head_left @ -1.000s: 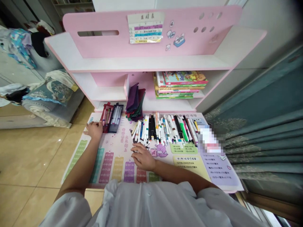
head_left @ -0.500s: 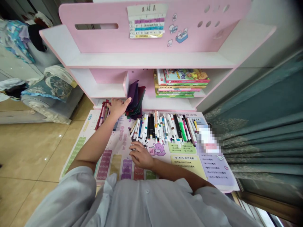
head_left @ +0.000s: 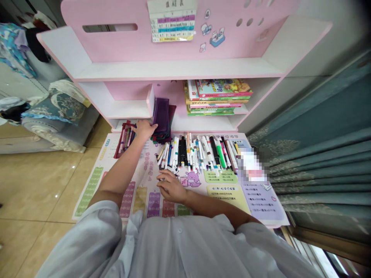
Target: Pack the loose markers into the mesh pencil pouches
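Observation:
My left hand is over the back left of the desk, fingers spread and thumb at the edge of a stack of dark mesh pouches. A purple pouch is on top of that stack, with dark red and green ones beneath it. Left of this hand lies a red pouch with several pens in it, partly covered by my fingers and forearm. My right hand rests on the printed desk mat, fingers loosely bent and apart, holding nothing. Just beyond it spreads a row of markers and pens.
A pink and white shelf unit rises behind the desk, holding a stack of books. A blurred, pixelated item lies right of the pens. Blue-green curtains hang at the right.
The purple pouch was tilted up beside my left thumb and now lies flatter on the stack. My right hand has stayed in about the same place. The view has shifted slightly.

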Demonstrator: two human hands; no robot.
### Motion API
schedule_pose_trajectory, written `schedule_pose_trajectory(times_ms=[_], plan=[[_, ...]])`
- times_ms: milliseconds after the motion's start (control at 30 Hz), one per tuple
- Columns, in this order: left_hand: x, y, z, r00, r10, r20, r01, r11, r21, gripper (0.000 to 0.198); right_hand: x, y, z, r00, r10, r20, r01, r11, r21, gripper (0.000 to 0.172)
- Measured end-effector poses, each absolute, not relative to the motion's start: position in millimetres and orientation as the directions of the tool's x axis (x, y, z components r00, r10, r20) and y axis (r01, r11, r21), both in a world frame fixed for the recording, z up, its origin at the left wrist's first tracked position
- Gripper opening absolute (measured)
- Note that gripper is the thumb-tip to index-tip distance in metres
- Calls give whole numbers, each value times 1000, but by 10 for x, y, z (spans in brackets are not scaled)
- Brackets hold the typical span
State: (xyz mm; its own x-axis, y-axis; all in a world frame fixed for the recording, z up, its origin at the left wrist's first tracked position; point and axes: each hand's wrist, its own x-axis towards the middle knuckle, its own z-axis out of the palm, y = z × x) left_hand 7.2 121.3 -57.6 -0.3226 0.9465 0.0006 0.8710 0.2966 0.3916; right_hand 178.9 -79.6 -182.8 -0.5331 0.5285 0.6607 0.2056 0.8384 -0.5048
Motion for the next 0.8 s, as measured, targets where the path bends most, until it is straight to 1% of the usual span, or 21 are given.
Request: schedule_pose_trajectory(times_ms=[67, 133, 267, 333, 400, 500, 600, 700, 800], plan=[[62, 1226, -568, -332, 943, 5, 849, 297, 437, 31, 1788, -795, -1828, -540, 535, 649, 212, 833, -511, 14], [57, 1209, -535, -334, 942, 28, 837, 283, 468, 30, 1790, -795, -1826, -543, 547, 637, 219, 825, -521, 14], [65, 1022, -412, -338, 934, 116, 823, 233, 518, 23, 1799, -787, -1826, -532, 549, 644, 209, 823, -529, 15], [71, 835, -347, -316, 926, 208, 807, 147, 572, 16, 1804, -780, -1826, -523, 553, 648, 204, 820, -535, 16], [72, 598, -301, -268, 923, 277, 810, 60, 583, 12, 1806, -773, -1815, -514, 564, 646, 207, 813, -545, 18], [52, 194, -294, -204, 910, 361, 830, -35, 557, 15, 1817, -774, -1746, -468, 557, 686, 206, 823, -529, 19], [-6, -196, -359, -113, 905, 410, 844, -130, 520, 18, 1867, -819, -1596, -445, 491, 749, 205, 870, -449, 21], [-99, -519, -450, 15, 907, 421, 869, -220, 443, 22, 1983, -910, -1386, -465, 414, 783, 255, 909, -330, 25], [-207, -749, -524, 137, 924, 357, 874, -282, 395, 19, 2166, -976, -1170, -441, 411, 797, 337, 900, -277, 31]])
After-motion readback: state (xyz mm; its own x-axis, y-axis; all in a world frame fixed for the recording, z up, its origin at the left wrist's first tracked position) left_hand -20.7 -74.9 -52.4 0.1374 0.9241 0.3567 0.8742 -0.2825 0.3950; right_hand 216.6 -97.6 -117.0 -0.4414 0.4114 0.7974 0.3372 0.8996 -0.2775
